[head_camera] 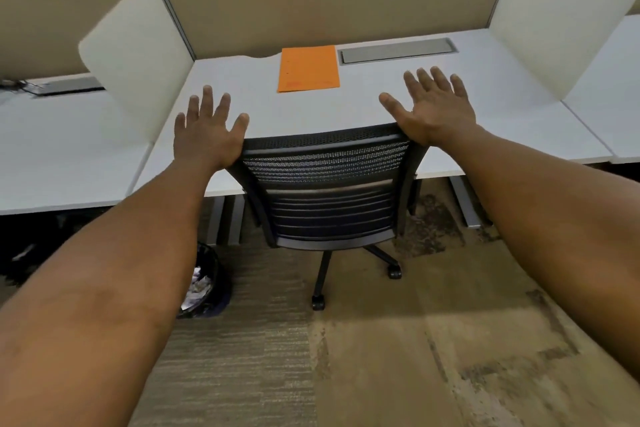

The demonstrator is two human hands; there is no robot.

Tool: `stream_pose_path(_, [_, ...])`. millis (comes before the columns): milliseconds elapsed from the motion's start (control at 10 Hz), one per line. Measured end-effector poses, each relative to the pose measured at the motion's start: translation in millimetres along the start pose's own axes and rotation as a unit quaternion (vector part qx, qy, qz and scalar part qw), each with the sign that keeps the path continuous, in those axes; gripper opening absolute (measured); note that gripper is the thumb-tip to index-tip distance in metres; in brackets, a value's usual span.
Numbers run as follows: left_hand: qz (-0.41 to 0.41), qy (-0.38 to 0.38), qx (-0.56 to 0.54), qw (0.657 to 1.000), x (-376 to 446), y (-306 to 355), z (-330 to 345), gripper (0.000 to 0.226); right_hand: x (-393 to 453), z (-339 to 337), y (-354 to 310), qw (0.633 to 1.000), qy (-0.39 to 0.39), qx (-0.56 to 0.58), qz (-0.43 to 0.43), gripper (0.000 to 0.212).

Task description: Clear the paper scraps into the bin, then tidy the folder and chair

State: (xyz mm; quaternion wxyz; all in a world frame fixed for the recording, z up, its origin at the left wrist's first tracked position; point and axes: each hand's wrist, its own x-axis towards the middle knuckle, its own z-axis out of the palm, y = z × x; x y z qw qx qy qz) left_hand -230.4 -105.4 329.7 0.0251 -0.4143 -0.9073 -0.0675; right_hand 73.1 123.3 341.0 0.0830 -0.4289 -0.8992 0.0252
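A black mesh office chair (pixel 329 191) stands pushed under the white desk (pixel 502 121), its backrest facing me. My left hand (pixel 207 132) presses its palm on the backrest's top left corner, fingers straight and spread. At the top right corner my right hand (pixel 433 107) does the same with its fingers fanned out. An orange folder (pixel 308 69) lies flat and closed at the back middle of the desk. A black wire bin (pixel 204 284) with crumpled paper scraps (pixel 197 288) inside stands on the floor under my left forearm.
White divider panels (pixel 138 48) stand at both sides of the desk, and a tan partition wall closes the back. A grey cable hatch (pixel 396 51) sits right of the folder. Neighbouring desks extend left and right. Patterned carpet (pixel 381 357) covers the floor behind the chair.
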Motion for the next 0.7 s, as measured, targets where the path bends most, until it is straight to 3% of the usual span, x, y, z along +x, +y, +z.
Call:
stream_pose_path(200, [-0.067, 0.024, 0.010, 0.997, -16, 14, -7, 0.062, -5, -8, -5, 0.999, -0.002, -0.047, 0.014, 0.097])
stream_pose_path(400, [-0.028, -0.087, 0.018, 0.996, -36, 23, -11, 0.057, -20, -9, -10, 0.999, -0.034, 0.004, 0.024, 0.095])
stream_pose_path(500, [0.008, -0.103, 0.058, 0.993, -46, 23, -18, 0.056, -24, -9, -15, 0.998, -0.054, -0.002, -0.012, 0.092])
stream_pose_path(700, [-0.003, -0.077, 0.002, 0.997, -51, 32, -65, 0.071, -12, -59, -39, 0.997, -0.040, 0.018, -0.056, 0.087])
